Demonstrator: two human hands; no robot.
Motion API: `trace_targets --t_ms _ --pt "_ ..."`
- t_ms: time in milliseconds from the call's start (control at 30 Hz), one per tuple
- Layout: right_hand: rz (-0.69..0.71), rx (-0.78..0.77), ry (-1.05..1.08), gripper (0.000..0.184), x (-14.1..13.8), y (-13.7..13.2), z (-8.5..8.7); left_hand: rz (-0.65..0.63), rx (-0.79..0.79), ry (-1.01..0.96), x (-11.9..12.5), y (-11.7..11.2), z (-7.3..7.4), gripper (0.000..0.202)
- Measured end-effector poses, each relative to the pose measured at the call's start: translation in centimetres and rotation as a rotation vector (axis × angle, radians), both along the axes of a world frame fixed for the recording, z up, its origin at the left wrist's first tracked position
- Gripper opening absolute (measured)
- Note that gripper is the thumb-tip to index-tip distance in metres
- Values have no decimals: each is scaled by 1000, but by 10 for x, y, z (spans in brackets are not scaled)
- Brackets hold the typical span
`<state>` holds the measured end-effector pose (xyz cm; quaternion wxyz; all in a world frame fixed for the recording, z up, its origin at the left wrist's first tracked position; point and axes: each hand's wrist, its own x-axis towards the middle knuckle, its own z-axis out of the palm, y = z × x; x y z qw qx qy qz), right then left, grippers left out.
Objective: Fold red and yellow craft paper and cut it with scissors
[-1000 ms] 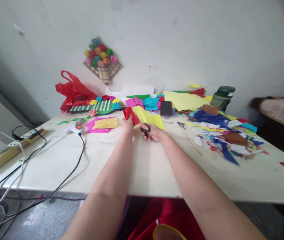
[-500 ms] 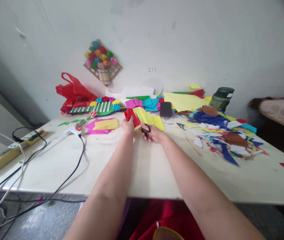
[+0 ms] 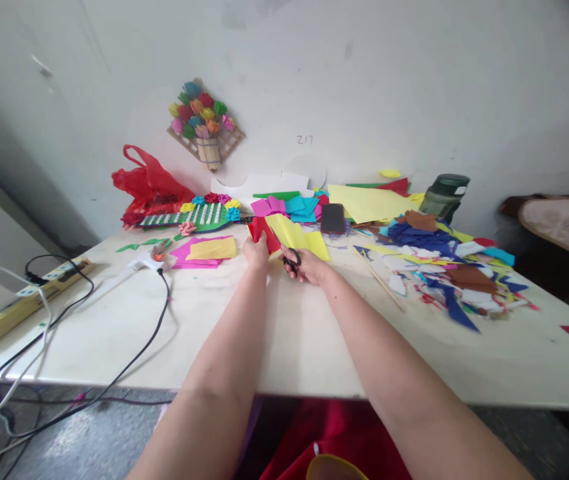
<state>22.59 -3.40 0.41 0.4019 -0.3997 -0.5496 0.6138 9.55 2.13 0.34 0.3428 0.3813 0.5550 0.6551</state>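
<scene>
My left hand (image 3: 256, 254) is closed on a piece of red paper (image 3: 262, 231), held up above the pale table (image 3: 284, 333). Beside it my right hand (image 3: 310, 267) grips black-handled scissors (image 3: 292, 258), whose blades point up into the red paper's right edge. A yellow sheet (image 3: 298, 236) lies just behind both hands. Both forearms reach straight out over the table's middle.
A black phone (image 3: 333, 218) and folded pink and blue papers (image 3: 289, 206) lie behind the hands. Paper scraps (image 3: 444, 267) and a thin wooden stick (image 3: 380, 280) cover the right. A glue gun (image 3: 150, 256), black cable (image 3: 139, 333) and power strip (image 3: 19, 300) sit left. A red bag (image 3: 148, 187) and green jar (image 3: 445, 194) stand by the wall.
The red paper and both hands have barely shifted; the scissors' handles sit slightly closer together than a second ago.
</scene>
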Motion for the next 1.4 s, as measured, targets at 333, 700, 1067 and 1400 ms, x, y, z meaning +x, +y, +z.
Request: trace_targets --t_ms 333,700,1067,1400 --pt "-37 23 -7 36 -3 1 -1 13 -26 35 -1 -2 2 23" --pt "-3 -26 -18 44 2 -4 6 1 -11 2 -3 7 -6 24" --pt "22 30 -38 40 8 -2 8 -23 2 4 -1 8 -7 25" --pt "-62 52 -34 44 9 2 5 -61 -28 27 7 2 -5 27"
